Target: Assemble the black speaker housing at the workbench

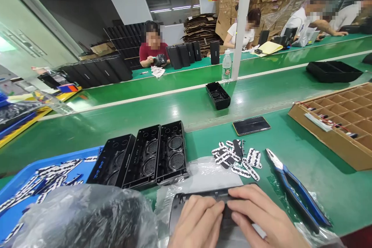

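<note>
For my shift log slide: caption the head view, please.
Both hands, left and right, press on a black speaker housing beside three more housings, adhesive strips and blue-handled pliers.

Three speaker shells (143,159) (upright), one phone (251,125), one pliers (296,188).

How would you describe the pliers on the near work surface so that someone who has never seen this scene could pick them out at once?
Start at the green work surface nearest the camera and find the person's right hand. Just right of it, past the pile of black-and-white patterned strips, lie the pliers on clear plastic film. They are the only tool there, with blue and black handles and pale metal jaws pointing away.
</note>
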A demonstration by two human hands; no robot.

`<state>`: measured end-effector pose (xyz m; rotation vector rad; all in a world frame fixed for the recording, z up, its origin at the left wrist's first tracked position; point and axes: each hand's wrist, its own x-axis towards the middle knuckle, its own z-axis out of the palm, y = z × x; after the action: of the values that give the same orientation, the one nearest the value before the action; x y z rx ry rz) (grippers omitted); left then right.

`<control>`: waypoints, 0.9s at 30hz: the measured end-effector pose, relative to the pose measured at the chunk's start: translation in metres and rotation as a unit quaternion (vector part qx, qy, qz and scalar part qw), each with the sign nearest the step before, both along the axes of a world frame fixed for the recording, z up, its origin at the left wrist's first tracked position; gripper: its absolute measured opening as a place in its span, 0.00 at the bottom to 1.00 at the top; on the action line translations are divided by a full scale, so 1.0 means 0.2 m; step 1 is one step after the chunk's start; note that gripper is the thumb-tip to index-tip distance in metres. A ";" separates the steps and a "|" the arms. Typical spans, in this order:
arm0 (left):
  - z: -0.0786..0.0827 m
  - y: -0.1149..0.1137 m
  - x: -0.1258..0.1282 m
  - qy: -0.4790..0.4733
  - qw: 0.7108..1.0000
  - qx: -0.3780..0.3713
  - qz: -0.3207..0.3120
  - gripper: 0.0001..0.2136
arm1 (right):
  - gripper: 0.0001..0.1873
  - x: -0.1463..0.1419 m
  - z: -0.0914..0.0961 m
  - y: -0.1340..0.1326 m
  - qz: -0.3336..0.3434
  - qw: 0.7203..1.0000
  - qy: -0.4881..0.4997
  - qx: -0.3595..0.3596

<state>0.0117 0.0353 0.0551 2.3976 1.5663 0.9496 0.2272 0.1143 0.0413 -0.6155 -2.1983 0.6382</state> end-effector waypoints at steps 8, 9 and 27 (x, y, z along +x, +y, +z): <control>0.14 0.10 -0.02 0.076 0.977 -0.194 -0.037 0.22 | 0.14 0.08 0.00 -0.01 -0.053 0.992 0.029 -0.110; 0.15 0.11 -0.01 0.077 0.974 -0.211 -0.042 0.20 | 0.14 0.07 0.00 -0.01 -0.052 0.991 0.043 -0.115; 0.25 0.22 0.01 0.069 0.925 -0.368 -0.061 0.12 | 0.12 0.08 0.05 -0.01 -0.008 0.983 0.057 -0.177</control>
<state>0.0137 0.0797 0.1049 1.9964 1.4378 0.1085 0.2431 0.1125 0.0512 -0.7544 -1.9854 1.0420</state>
